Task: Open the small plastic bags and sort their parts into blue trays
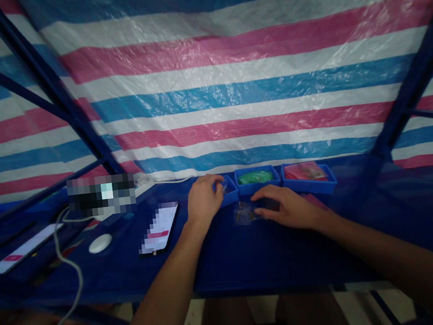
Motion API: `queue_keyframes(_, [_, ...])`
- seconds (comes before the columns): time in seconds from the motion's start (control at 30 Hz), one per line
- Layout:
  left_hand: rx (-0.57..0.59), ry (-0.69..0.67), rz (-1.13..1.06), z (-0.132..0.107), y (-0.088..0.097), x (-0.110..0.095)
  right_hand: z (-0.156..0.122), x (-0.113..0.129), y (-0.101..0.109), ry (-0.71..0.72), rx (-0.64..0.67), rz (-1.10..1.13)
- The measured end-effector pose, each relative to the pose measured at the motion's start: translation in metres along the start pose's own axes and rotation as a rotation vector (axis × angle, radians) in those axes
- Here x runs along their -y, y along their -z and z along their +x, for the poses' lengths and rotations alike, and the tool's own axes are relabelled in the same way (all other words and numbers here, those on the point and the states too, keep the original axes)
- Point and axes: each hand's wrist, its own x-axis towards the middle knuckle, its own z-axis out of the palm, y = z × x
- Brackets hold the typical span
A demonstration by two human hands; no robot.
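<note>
Three blue trays (310, 187) are lining the worktop's (243, 263) back edge. Left hand (205, 200) is resting, curled, at the left tray (231, 197); blurred, so I can't tell whether it's gripping anything. Right hand (286, 207) is holding nothing visible, thumb and fingers standing apart beside small clear bags (243, 217), which are lying just before the middle tray (259, 187). Step in hand: apparently picking out bags. Next move is calling for a light pinch.
</note>
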Motion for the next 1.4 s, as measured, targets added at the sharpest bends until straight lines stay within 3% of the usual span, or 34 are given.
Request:
queue_keyframes(0.17, [0.054, 0.007, 0.084, -0.001, -0.001, 0.001, 0.0, -0.003, -0.005, 0.1, 0.167, -0.022])
queue_keyframes(0.37, [-0.002, -0.178, -0.111, -0.004, -0.006, -0.019, 0.004, -0.001, -0.005, 0.083, 0.13, -0.08])
queue_keyframes(0.6, [0.113, -0.374, -0.37, -0.013, -0.018, -0.044, 0.006, 0.008, -0.003, 0.135, 0.149, -0.18])
queue_keyframes(0.77, [0.152, -0.342, -0.424, -0.018, -0.026, -0.052, 0.007, 0.004, 0.003, 0.022, 0.036, -0.118])
queue_keyframes(0.93, [0.149, -0.277, -0.443, -0.018, -0.029, -0.052, 0.01, -0.004, 0.011, -0.138, -0.143, 0.211])
queue_keyframes(1.17, [0.175, -0.086, -0.53, -0.014, -0.029, -0.052, 0.012, -0.005, 0.009, -0.203, -0.174, 0.595])
queue_keyframes(1.4, [0.19, -0.052, -0.626, -0.014, -0.031, -0.055, 0.011, -0.011, 0.007, -0.195, -0.195, 0.585])
